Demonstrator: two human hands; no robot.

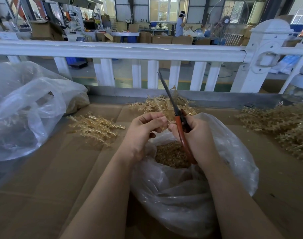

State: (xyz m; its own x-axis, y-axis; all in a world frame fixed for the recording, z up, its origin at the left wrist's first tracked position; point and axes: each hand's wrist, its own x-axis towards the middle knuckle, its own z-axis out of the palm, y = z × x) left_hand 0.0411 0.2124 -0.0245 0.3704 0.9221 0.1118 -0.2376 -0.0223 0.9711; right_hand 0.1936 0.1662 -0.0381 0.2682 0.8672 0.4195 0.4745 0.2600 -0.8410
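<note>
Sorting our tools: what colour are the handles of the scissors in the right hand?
The scissors' handles are reddish-orange; the head view shows it.

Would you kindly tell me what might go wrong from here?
The left hand pinches a small tan piece right beside the scissors that the right hand grips, so its fingertips might get nicked. Cut bits might also miss the open bag below and scatter over the cardboard.

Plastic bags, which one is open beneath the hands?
The near bag, under the left hand and right hand, golden bits showing inside; the other bag lies far left.
</note>
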